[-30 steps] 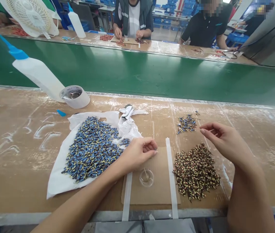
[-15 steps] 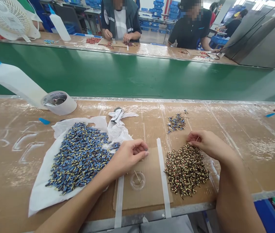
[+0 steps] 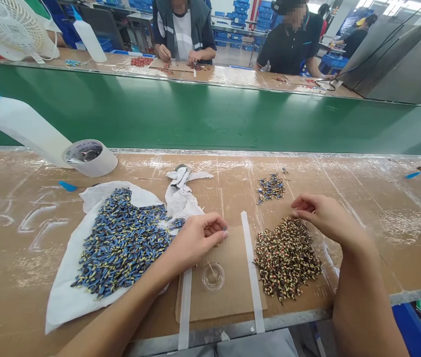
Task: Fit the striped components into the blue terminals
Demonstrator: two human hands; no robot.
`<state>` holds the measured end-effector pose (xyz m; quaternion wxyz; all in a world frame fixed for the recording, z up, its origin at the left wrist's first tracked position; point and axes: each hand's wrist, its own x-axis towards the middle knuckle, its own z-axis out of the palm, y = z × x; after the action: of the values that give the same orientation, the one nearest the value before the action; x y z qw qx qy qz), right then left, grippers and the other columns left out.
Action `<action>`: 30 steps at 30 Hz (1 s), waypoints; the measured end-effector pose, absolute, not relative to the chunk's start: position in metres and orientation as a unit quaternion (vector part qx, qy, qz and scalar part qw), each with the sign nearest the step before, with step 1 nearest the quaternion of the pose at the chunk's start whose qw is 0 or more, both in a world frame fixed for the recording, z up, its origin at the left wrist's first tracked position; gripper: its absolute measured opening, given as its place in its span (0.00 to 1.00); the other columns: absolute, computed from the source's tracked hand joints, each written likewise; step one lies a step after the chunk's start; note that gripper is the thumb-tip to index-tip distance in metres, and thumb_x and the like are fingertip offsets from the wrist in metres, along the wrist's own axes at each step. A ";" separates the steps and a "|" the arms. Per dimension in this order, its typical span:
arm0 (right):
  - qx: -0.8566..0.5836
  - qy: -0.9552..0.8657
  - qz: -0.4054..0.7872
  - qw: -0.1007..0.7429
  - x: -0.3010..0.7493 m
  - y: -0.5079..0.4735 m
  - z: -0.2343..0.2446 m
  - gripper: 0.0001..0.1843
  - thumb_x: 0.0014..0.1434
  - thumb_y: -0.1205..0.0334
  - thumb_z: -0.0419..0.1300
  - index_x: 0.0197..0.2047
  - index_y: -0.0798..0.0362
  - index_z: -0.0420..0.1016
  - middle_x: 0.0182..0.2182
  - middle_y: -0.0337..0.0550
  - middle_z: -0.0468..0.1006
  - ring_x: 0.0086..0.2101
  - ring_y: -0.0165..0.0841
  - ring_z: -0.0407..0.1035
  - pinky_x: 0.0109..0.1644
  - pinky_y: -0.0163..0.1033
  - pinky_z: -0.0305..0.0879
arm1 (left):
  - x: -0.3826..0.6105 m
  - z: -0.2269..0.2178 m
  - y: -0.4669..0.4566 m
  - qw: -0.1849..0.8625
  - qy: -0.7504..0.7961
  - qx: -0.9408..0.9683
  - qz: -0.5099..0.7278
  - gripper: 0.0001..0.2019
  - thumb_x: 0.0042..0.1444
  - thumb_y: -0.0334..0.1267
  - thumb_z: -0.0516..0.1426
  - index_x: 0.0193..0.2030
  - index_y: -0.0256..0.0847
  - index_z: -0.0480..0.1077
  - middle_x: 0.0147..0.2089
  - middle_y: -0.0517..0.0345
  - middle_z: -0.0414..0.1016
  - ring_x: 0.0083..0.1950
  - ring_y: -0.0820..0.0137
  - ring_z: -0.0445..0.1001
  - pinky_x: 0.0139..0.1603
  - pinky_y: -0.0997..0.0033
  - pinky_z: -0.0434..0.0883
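My left hand (image 3: 197, 238) rests on a cardboard sheet (image 3: 233, 292), its fingers curled in a pinch round a small dark part I cannot name. It lies beside a heap of blue and yellow parts (image 3: 121, 243) on a white plastic bag (image 3: 62, 302). My right hand (image 3: 324, 215) hovers at the far edge of a heap of brown and yellow parts (image 3: 288, 258), fingers pinched together; what they hold is too small to see. A small clear dish (image 3: 213, 276) with a thin stick sits below my left hand.
A small cluster of blue parts (image 3: 270, 187) lies beyond the brown heap. A tape roll (image 3: 90, 157) and a white squeeze bottle (image 3: 21, 124) stand at the left. A green conveyor belt (image 3: 210, 114) runs across. Two people work at the far bench beyond it.
One second ago my right hand was higher and to the right; it came down to the brown heap, then lifted slightly. The view shifted left. My left hand stayed put.
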<state>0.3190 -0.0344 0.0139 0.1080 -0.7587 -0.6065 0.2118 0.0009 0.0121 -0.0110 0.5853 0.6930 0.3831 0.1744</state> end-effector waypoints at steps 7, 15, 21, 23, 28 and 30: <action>-0.753 -0.619 0.209 0.075 0.307 -0.028 0.004 0.04 0.52 0.64 0.59 0.31 0.50 0.76 0.26 0.39 0.79 0.28 0.35 0.72 0.30 0.37 0.61 | 0.002 -0.010 0.013 0.590 0.382 0.690 0.173 0.05 0.56 0.36 0.56 0.36 0.37 0.69 0.31 0.60 0.70 0.32 0.74 0.68 0.34 0.74 0.66; -0.746 -0.632 0.154 0.146 0.292 -0.016 -0.009 0.09 0.57 0.59 0.56 0.33 0.51 0.76 0.29 0.43 0.81 0.30 0.38 0.73 0.34 0.40 0.63 | 0.002 -0.008 0.013 0.580 0.382 0.697 0.178 0.05 0.56 0.37 0.56 0.35 0.37 0.69 0.30 0.59 0.70 0.32 0.73 0.68 0.32 0.75 0.66; -0.750 -0.620 0.159 0.168 0.307 -0.019 -0.001 0.10 0.59 0.60 0.55 0.39 0.50 0.76 0.30 0.42 0.81 0.30 0.37 0.74 0.35 0.40 0.65 | 0.001 -0.011 0.012 0.576 0.381 0.700 0.180 0.05 0.56 0.36 0.56 0.36 0.37 0.70 0.31 0.59 0.71 0.32 0.73 0.68 0.32 0.75 0.66; -0.733 -0.634 0.181 0.168 0.308 -0.019 -0.001 0.09 0.58 0.60 0.56 0.40 0.50 0.76 0.32 0.42 0.81 0.32 0.37 0.74 0.36 0.40 0.66 | 0.001 -0.011 0.012 0.574 0.383 0.701 0.181 0.05 0.56 0.36 0.56 0.36 0.37 0.70 0.31 0.59 0.71 0.32 0.73 0.68 0.32 0.75 0.66; -0.689 -0.669 0.211 0.184 0.297 -0.016 -0.005 0.10 0.57 0.64 0.56 0.41 0.50 0.77 0.37 0.44 0.81 0.34 0.36 0.75 0.38 0.40 0.68 | 0.001 -0.009 0.012 0.572 0.381 0.703 0.181 0.05 0.56 0.36 0.56 0.36 0.37 0.70 0.30 0.59 0.70 0.32 0.74 0.67 0.32 0.75 0.65; -0.683 -0.679 0.203 0.177 0.294 -0.014 -0.007 0.11 0.57 0.65 0.56 0.40 0.50 0.78 0.36 0.44 0.80 0.34 0.36 0.74 0.39 0.40 0.68 | 0.001 -0.009 0.013 0.572 0.381 0.703 0.181 0.05 0.56 0.36 0.56 0.35 0.37 0.70 0.30 0.59 0.70 0.32 0.74 0.67 0.32 0.75 0.65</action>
<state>0.2936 -0.0140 -0.0074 0.1774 -0.6825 -0.6793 0.2032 0.0013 0.0126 -0.0087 0.5722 0.7033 0.3812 0.1808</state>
